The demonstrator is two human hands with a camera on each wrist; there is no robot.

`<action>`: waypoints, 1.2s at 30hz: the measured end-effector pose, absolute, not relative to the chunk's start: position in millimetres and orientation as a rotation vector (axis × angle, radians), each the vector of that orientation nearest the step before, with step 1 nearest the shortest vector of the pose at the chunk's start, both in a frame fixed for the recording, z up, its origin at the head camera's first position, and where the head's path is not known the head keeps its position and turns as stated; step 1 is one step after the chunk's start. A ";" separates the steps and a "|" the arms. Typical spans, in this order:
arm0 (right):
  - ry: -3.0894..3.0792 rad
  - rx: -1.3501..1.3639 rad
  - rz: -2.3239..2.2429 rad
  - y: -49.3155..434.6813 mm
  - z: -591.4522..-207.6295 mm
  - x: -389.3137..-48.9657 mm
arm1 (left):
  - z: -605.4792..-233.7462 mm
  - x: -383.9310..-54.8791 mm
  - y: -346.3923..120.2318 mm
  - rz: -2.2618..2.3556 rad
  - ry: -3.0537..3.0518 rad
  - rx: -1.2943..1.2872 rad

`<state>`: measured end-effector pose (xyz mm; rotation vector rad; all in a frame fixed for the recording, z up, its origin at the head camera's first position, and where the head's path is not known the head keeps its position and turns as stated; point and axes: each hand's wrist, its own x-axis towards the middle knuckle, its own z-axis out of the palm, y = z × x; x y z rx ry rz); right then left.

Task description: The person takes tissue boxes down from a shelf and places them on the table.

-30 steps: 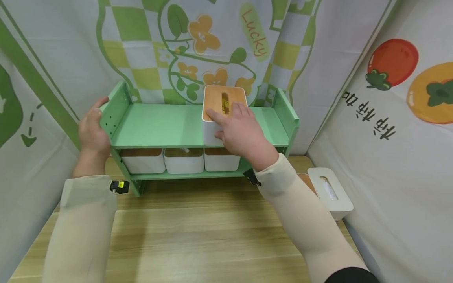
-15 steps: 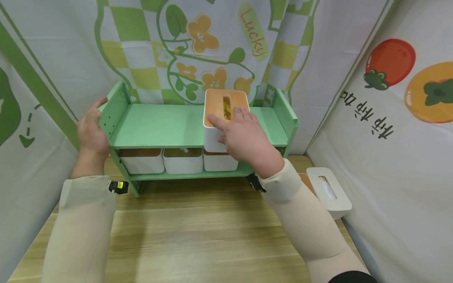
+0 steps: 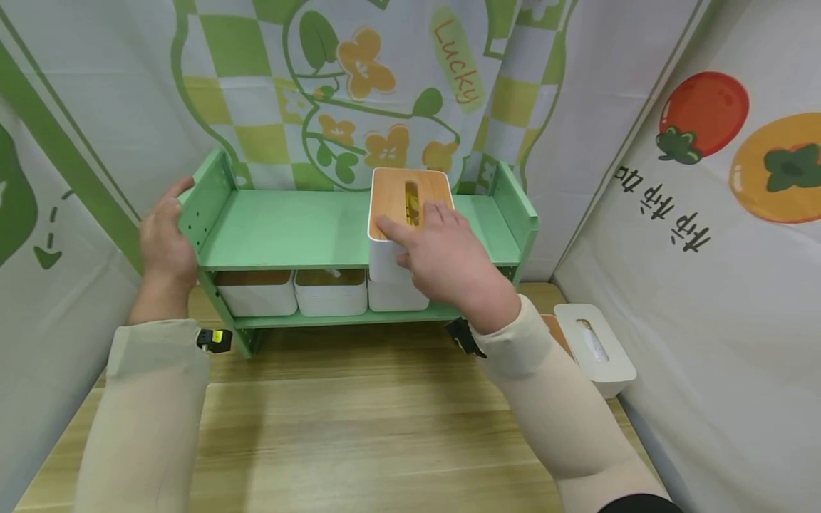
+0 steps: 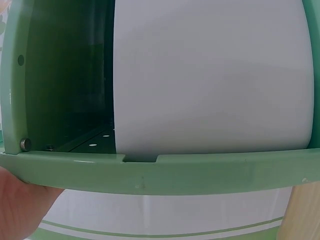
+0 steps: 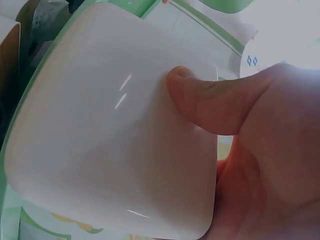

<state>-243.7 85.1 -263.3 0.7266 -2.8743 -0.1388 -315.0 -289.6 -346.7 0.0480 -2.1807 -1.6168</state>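
My right hand (image 3: 449, 260) holds a white tissue box (image 3: 385, 260) with a wooden lid, fingers over its top and right side. In the right wrist view the thumb (image 5: 200, 97) presses the box's smooth white face. The box overlaps the front edge of the green shelf rack (image 3: 288, 228) and the lower box behind it. My left hand (image 3: 168, 246) rests against the outside of the rack's left side panel. In the left wrist view, part of that hand (image 4: 22, 205) shows beneath the panel's edge (image 4: 200, 172), beside a white box (image 4: 210, 75) inside the rack.
Three white boxes stand along the lower shelf, one at the left (image 3: 256, 298). A white-lidded tissue box (image 3: 596, 342) stands on the wooden table (image 3: 353, 427) at right. Printed curtains (image 3: 263, 92) hang behind the rack and at both sides.
The tissue box in my right hand has come toward me and slightly down, past the shelf's front edge. My right hand moved with it; the left hand has stayed on the side panel.
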 end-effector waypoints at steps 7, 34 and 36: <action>-2.899 0.714 0.087 91.8 -264.9 -244.3 | -345.1 -312.9 -289.7 -1.633 -2.193 0.033; -2.752 0.437 1.044 145.3 -292.2 -248.7 | -347.1 -316.9 -290.7 -1.640 -2.159 0.052; -2.721 0.339 1.333 152.2 -294.9 -248.1 | -347.4 -316.4 -290.3 -1.648 -2.151 0.052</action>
